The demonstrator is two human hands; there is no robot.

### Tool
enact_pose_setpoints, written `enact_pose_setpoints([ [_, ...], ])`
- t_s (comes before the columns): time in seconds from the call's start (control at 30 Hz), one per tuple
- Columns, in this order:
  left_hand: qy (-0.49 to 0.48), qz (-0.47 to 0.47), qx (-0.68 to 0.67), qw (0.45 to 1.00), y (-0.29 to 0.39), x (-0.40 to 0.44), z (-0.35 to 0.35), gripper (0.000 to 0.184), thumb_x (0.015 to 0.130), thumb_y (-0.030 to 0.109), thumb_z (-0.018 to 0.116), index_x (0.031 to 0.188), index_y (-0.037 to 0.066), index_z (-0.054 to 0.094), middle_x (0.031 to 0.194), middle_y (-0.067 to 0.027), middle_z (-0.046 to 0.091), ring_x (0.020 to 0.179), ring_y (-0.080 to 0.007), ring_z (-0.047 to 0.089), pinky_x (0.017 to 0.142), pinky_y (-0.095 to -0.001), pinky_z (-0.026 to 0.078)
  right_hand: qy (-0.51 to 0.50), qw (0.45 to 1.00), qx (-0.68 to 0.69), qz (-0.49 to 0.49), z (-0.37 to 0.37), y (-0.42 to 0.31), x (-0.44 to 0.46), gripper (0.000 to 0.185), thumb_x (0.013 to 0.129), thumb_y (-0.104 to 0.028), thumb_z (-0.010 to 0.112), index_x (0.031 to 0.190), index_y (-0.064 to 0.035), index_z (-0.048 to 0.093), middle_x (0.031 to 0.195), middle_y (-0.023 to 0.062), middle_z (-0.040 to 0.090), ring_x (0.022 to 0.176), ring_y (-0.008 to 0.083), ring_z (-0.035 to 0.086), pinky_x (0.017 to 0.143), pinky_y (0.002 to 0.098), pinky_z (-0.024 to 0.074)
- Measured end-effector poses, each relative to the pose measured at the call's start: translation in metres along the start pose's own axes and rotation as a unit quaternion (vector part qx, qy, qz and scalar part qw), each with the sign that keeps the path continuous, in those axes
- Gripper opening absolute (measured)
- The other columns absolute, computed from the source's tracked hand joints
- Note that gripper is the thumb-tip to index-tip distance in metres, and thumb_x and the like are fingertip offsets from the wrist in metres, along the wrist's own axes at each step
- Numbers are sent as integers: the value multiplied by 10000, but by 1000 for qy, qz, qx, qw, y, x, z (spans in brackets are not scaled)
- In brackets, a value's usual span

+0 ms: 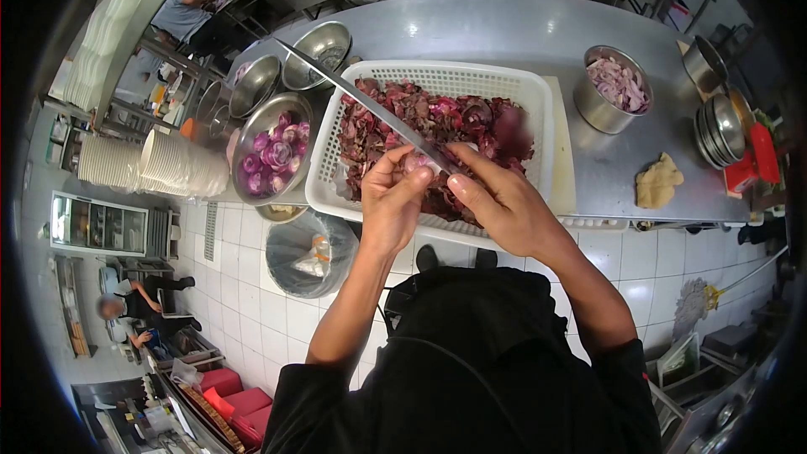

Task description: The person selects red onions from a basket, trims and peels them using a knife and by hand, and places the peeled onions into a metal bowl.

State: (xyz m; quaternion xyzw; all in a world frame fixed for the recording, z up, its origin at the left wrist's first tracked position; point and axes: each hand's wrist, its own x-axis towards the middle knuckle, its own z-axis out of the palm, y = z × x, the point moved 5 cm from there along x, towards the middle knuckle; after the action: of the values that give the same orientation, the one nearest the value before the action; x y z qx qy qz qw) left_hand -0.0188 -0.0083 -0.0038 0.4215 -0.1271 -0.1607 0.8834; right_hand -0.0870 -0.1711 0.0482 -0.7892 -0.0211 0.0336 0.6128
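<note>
Over the white perforated basket, my two hands are close together. My left hand is closed around a small red onion, partly hidden by the fingers. In my right hand is a long knife, its blade slanting up and left across the basket. The blade's lower end lies close by the onion; whether it cuts into it I cannot tell. Dark red onion skins fill much of the basket. Left of it, a steel bowl holds several peeled purple onions.
A steel pot of cut onion and a crumpled tan cloth are on the steel table, to the right. Empty steel bowls stand at the back left. Below the edge is a lined bin. Other people are farther off.
</note>
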Motion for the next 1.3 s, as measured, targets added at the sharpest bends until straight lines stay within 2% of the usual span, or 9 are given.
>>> enact_pose_setpoints([
  [0.07, -9, -1, -11, 1000, 1, -1, 1, 349, 893, -53, 668, 1233, -17, 602, 1112, -133, 696, 998, -200, 685, 923, -356, 547, 14, 1000, 26, -10, 3, 8, 2, 592, 997, -375, 546, 1375, 78, 497, 732, 198, 651, 733, 292, 698, 722, 361, 507],
  [0.17, -17, 0, -22, 1000, 2, 1, 5, 363, 884, -51, 674, 1238, -12, 602, 1130, -145, 695, 1012, -209, 686, 933, -366, 546, 24, 999, 47, -11, 4, 4, 2, 575, 1003, -376, 541, 1369, 66, 508, 755, 198, 646, 722, 275, 684, 735, 363, 508],
  [0.27, -39, 8, -17, 999, -1, 1, 1, 366, 888, -42, 669, 1245, -3, 603, 1143, -145, 692, 1043, -215, 678, 955, -380, 539, 42, 997, 59, -15, 3, 8, 7, 534, 1018, -380, 523, 1349, 39, 539, 710, 124, 623, 652, 189, 631, 663, 319, 484],
  [0.4, -47, 7, -50, 998, -4, 4, 2, 356, 907, -34, 645, 1257, 13, 600, 1212, -137, 666, 1098, -224, 656, 980, -398, 534, -12, 980, 181, 83, -2, 3, 5, 480, 1035, -384, 499, 1313, -1, 579, 646, 16, 536, 521, 87, 496, 499, 268, 381],
  [0.47, -10, -45, -64, 997, -7, 5, 1, 362, 919, -35, 624, 1275, 25, 593, 1230, -126, 652, 1110, -225, 649, 975, -412, 540, -23, 968, 216, 124, -3, 5, 4, 462, 1041, -387, 485, 1300, -20, 591, 619, -21, 493, 471, 57, 439, 434, 257, 318],
  [0.6, 23, -125, -50, 991, -9, 4, 8, 354, 940, -37, 589, 1285, 40, 576, 1220, -110, 642, 1109, -228, 647, 959, -444, 552, -24, 976, 186, 112, -8, 11, 9, 460, 1045, -396, 466, 1303, -36, 591, 577, -5, 488, 431, 76, 438, 397, 270, 332],
  [0.87, 3, -67, -26, 997, -8, 2, 7, 346, 908, -63, 593, 1234, 48, 567, 1143, -90, 656, 1044, -198, 658, 924, -398, 560, -37, 979, 172, 107, -7, 4, 7, 450, 1045, -414, 459, 1255, -42, 602, 558, 6, 482, 423, 86, 448, 407, 264, 359],
  [1.0, -16, -32, -47, 998, -8, -1, 0, 367, 886, -89, 598, 1228, 40, 572, 1091, -67, 659, 1011, -175, 656, 928, -349, 544, -28, 971, 189, 143, -8, 10, 8, 443, 1042, -451, 455, 1130, -42, 599, 557, 10, 484, 421, 90, 440, 412, 263, 359],
  [1.3, -9, 67, 96, 993, 8, -4, -4, 523, 759, -197, 689, 1220, 25, 578, 1234, -57, 601, 1112, -175, 623, 930, -315, 528, -32, 972, 168, 163, -11, 15, 6, 483, 1033, -506, 447, 1086, -43, 570, 564, 25, 490, 427, 105, 449, 433, 269, 375],
])
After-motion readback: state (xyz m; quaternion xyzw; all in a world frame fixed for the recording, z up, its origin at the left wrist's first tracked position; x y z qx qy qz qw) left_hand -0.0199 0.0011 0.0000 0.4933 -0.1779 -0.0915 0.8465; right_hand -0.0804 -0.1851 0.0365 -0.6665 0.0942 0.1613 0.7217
